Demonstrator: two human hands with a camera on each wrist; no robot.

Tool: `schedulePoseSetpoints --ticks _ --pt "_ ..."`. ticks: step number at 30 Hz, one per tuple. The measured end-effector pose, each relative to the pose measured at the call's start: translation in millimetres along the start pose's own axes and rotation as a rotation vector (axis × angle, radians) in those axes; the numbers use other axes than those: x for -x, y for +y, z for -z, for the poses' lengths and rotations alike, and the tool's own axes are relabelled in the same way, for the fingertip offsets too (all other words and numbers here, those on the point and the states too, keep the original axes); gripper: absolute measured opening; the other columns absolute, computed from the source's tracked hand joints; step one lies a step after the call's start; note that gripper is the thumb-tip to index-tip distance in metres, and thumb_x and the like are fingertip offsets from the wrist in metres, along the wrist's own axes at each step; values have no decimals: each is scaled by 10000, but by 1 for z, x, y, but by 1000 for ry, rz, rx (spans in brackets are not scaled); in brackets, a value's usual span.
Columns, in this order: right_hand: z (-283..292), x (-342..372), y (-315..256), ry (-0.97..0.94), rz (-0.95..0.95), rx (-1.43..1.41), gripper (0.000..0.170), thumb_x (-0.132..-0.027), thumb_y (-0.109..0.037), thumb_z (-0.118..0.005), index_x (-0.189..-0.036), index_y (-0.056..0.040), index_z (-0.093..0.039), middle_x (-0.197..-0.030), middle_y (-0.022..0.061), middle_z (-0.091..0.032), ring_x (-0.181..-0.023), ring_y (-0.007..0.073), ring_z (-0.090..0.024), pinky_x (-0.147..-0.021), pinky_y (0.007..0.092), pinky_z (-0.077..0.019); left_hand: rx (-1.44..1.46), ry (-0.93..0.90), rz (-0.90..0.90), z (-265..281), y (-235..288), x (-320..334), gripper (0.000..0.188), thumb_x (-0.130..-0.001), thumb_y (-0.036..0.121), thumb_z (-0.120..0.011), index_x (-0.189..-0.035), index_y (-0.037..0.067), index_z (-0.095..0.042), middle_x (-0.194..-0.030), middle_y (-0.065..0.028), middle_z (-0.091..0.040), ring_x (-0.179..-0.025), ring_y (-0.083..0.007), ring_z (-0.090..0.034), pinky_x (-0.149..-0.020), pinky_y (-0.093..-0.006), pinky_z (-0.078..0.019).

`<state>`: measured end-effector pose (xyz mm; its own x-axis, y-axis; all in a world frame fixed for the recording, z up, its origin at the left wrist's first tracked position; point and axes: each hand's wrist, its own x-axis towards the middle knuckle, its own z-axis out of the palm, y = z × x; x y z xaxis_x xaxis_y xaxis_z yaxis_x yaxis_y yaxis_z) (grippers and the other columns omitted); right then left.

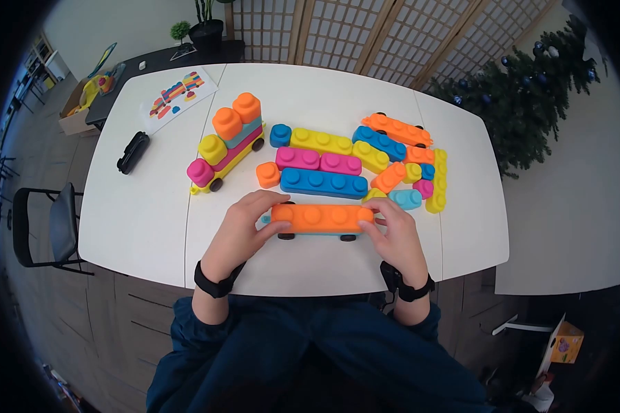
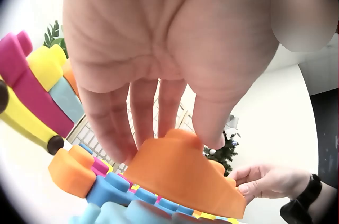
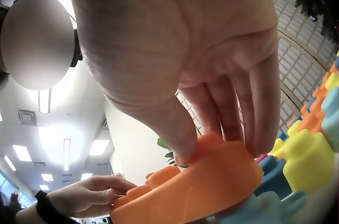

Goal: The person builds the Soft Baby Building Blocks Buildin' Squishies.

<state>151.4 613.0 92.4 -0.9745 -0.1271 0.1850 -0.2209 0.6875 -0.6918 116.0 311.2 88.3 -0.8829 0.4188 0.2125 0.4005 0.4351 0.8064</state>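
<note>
L grip (image 1: pixel 244 224) & R grip (image 1: pixel 398 237), over white counter (image 1: pixel 138 227), R of wheeled stack (image 1: pixel 238 149), pinch opp. ends of long orange blk (image 1: pixel 313 219) above lt-blue wheeled base (image 2: pixel 137 212), can't tell if seated; blue bar (image 1: pixel 324 183) just beyond, sm. orange cube (image 1: pixel 268 175) beside it.

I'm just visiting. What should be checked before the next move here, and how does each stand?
1. Both ends of the long orange block held: ok, left hand and right hand grip one each.
2. Block over the light-blue wheeled base: ok.
3. Block pressed fully down: cannot tell.
4. A hand free for another piece: not ok.
5. Yellow wheeled base out of the way: ok, off to the left.
</note>
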Motion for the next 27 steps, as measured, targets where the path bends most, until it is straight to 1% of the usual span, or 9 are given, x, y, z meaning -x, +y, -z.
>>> schedulePoseSetpoints --ticks 1,3,6,12,15,22,24,25,27 --pt "-1 1 3 11 8 -10 282 -889 -113 -767 -1122 -9 -649 -1065 161 -689 -929 312 -694 -797 365 -593 -1 0 1 -2 0 0 432 -858 122 -821 -1249 10 -674 -1152 -141 -713 -1017 -287 -683 -920 -351 -542" --pt "-3 3 8 24 12 -21 288 -887 -117 -770 -1126 -11 -648 -1068 158 -688 -930 312 -694 -793 364 -593 -24 46 -49 -6 -1 0 342 -862 106 -811 -1165 -3 -696 -1110 -144 -723 -1017 -314 -689 -928 -368 -542" --pt "-9 4 12 22 3 -39 306 -882 -121 -774 -1140 -17 -645 -1062 158 -681 -931 318 -691 -795 368 -588 -48 50 -58 -8 -4 -1 306 -869 93 -799 -1142 0 -696 -1099 -146 -724 -1030 -334 -686 -931 -380 -541" --pt "-14 6 13 -2 28 2 305 -885 -117 -772 -1138 -37 -620 -1043 141 -674 -931 318 -687 -791 367 -572 -49 21 -12 -8 -9 0 254 -874 78 -785 -1094 0 -686 -1098 -142 -720 -1034 -334 -682 -932 -376 -540" --pt "-17 6 17 -2 49 -11 301 -895 -124 -767 -1138 -48 -608 -1048 135 -678 -930 315 -687 -779 365 -566 -32 16 10 -8 -10 1 248 -873 78 -784 -1088 4 -687 -1097 -139 -718 -1030 -328 -683 -933 -374 -540" --pt "-21 8 17 -20 0 -47 305 -911 -155 -765 -1147 -53 -602 -1059 133 -682 -944 316 -690 -777 357 -567 -68 -11 -5 0 -8 -4 242 -886 91 -776 -1094 6 -683 -1093 -139 -716 -1009 -325 -684 -904 -379 -542" --pt "-22 8 17 -14 4 -52 306 -911 -159 -766 -1145 -53 -601 -1058 132 -682 -943 316 -689 -776 356 -566 -91 -96 30 14 -7 -17 219 -901 78 -751 -1094 5 -677 -1061 -142 -713 -991 -336 -682 -883 -391 -540" --pt "-22 8 16 -11 6 -46 304 -911 -162 -765 -1144 -54 -602 -1056 131 -682 -941 318 -688 -775 358 -564 -92 -95 29 18 -10 -26 219 -901 78 -751 -1094 5 -677 -1061 -142 -713 -991 -336 -682 -883 -391 -540" --pt "-23 8 16 -7 9 -43 302 -911 -164 -764 -1142 -55 -604 -1054 130 -682 -939 319 -687 -775 360 -562 -253 -3 -49 26 -18 -51 223 -904 62 -732 -1113 11 -674 -1058 -147 -704 -996 -338 -681 -881 -408 -541"
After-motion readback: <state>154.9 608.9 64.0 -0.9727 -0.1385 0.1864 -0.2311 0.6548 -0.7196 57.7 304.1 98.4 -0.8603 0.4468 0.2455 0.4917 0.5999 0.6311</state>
